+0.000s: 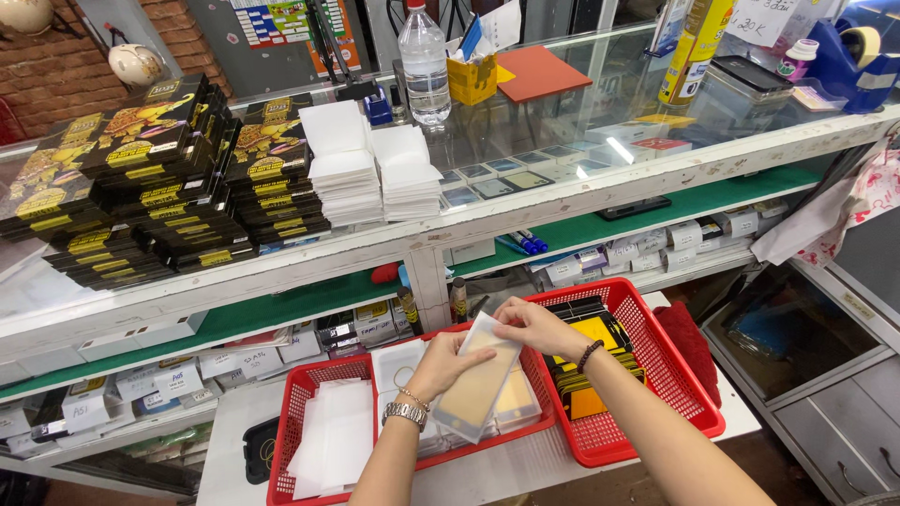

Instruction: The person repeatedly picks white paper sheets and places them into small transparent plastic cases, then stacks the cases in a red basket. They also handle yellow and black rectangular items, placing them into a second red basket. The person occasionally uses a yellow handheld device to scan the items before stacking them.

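My left hand (439, 367) holds a flat clear sleeve with a tan rectangular sheet inside (476, 386), tilted over the left red basket (291, 412). My right hand (536, 326) pinches the sleeve's top edge. The left wrist carries a metal watch, the right a dark bead bracelet. Under the sleeve lie more clear-wrapped tan sheets (516, 401) and white sleeves (336, 433) in that basket. The right red basket (670, 361) holds black and yellow flat packs (591, 370).
A glass counter above carries stacks of black-and-yellow boxes (159, 178), white sleeve piles (370, 164), a water bottle (424, 61), a tape dispenser (858, 56). Green shelves below hold small labelled boxes (656, 248). A red cloth (692, 342) lies right of the baskets.
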